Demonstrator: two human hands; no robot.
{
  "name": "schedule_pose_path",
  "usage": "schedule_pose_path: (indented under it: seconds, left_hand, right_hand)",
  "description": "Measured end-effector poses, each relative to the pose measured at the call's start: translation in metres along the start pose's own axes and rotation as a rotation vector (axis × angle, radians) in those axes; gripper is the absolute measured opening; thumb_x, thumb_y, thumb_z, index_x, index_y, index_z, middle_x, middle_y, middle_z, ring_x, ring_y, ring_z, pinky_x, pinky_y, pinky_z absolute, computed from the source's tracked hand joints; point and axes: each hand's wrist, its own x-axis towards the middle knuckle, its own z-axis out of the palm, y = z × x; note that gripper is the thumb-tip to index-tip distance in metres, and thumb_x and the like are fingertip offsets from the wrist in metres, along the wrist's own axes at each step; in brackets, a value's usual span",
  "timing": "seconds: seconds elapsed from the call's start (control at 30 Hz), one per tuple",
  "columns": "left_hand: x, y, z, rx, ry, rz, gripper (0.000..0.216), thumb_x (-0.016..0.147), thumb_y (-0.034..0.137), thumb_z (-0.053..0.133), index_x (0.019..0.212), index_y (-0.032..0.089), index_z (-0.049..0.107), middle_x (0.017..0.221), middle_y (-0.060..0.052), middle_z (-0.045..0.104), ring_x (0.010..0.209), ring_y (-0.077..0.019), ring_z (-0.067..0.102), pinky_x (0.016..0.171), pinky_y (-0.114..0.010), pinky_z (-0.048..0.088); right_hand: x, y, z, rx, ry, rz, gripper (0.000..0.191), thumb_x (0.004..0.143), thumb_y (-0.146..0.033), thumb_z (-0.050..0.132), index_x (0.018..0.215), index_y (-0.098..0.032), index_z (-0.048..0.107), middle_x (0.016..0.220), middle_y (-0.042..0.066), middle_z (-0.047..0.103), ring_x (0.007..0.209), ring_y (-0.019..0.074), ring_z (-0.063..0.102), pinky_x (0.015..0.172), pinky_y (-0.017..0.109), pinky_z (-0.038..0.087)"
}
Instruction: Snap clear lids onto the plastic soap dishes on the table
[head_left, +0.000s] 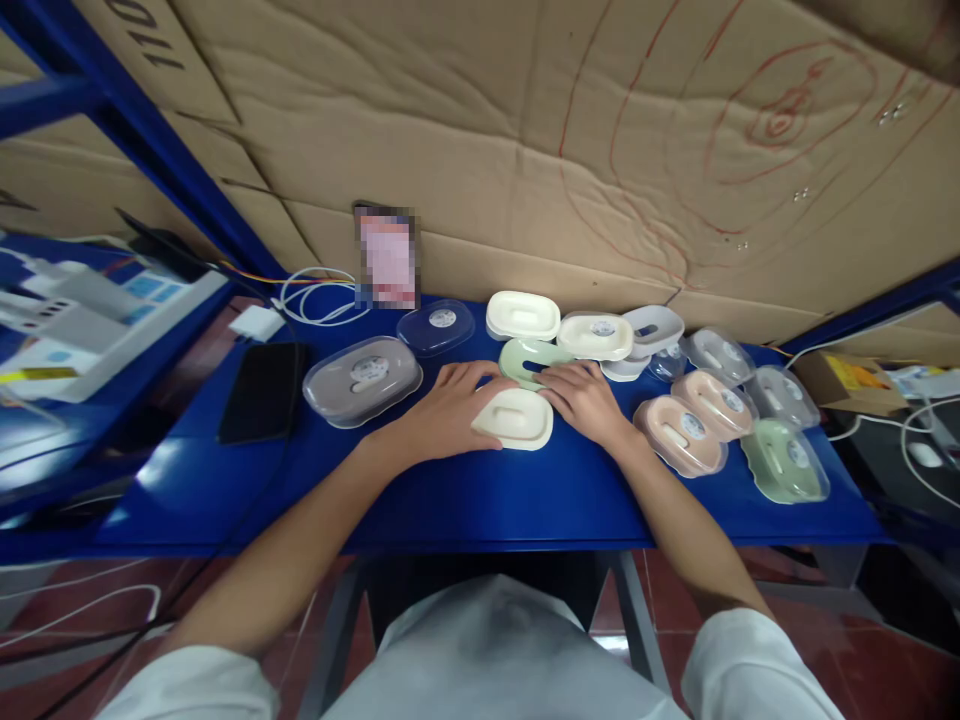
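A cream oval plastic dish [514,418] with a raised middle lies on the blue table in front of me. My left hand [454,408] grips its left side, thumb at the near edge and fingers at the far edge. Just behind it sits a light green oval plastic piece [525,357] with a dark slot. My right hand [585,400] has its fingers curled at the right end of the green piece, and its thumb is close to the cream dish's right corner. The fingers partly hide both pieces.
Behind are a cream dish [523,316], another cream one [595,335] and a grey slotted piece [654,328]. Peach boxes [681,436] and a green box [785,460] stand right; a clear-lidded grey box [363,380], clear lid [436,328] and black phone [260,392] lie left.
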Motion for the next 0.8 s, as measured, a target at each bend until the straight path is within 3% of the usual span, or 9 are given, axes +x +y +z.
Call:
schedule_pose_path:
  seconds: [0.1,0.2,0.4,0.63,0.8]
  left_hand:
    - [0.000,-0.003,0.003,0.026,0.035,0.014,0.089,0.082,0.042,0.087,0.160,0.027,0.044,0.163,-0.017,0.045,0.148,-0.0411,0.046,0.124,-0.060,0.034]
    - [0.001,-0.005,0.007,0.076,0.073,0.063,0.081,0.090,0.034,0.080,0.161,0.025,0.043,0.169,-0.020,0.040,0.154,-0.0410,0.041,0.127,-0.061,0.030]
    - [0.005,-0.008,0.008,0.054,0.037,0.123,0.060,0.098,0.030,0.070,0.155,0.027,0.052,0.168,-0.015,0.046,0.154,-0.0354,0.045,0.124,-0.053,0.040]
    - [0.004,-0.011,0.008,0.043,0.139,0.103,0.051,0.101,0.032,0.067,0.151,0.027,0.059,0.164,-0.017,0.050,0.151,-0.0369,0.050,0.120,-0.057,0.047]
    - [0.004,-0.008,0.008,0.046,0.101,0.119,0.049,0.101,0.031,0.068,0.149,0.025,0.060,0.161,-0.017,0.052,0.149,-0.0356,0.051,0.119,-0.056,0.048]
  right_hand:
    - [0.000,-0.008,-0.007,0.011,0.064,-0.007,0.036,0.115,-0.037,0.047,0.131,-0.019,0.075,0.127,0.010,0.080,0.119,0.0252,0.072,0.106,0.043,0.044]
    - [-0.001,-0.026,-0.014,0.041,0.043,-0.118,0.034,0.115,-0.036,0.049,0.128,-0.019,0.075,0.124,0.009,0.081,0.114,0.0235,0.072,0.103,0.041,0.046]
    - [-0.002,-0.055,-0.013,-0.036,-0.045,-0.251,0.035,0.111,-0.038,0.058,0.135,-0.016,0.071,0.134,0.012,0.076,0.124,0.0277,0.068,0.104,0.043,0.050]
    - [-0.015,-0.054,-0.037,-0.087,-0.030,-0.155,0.037,0.113,-0.041,0.053,0.133,-0.018,0.074,0.113,0.013,0.080,0.102,0.0261,0.075,0.090,0.039,0.056]
    - [-0.018,-0.070,-0.033,-0.199,-0.129,-0.144,0.061,0.103,-0.061,0.065,0.137,-0.011,0.069,0.125,0.021,0.077,0.107,0.0328,0.073,0.090,0.044,0.055]
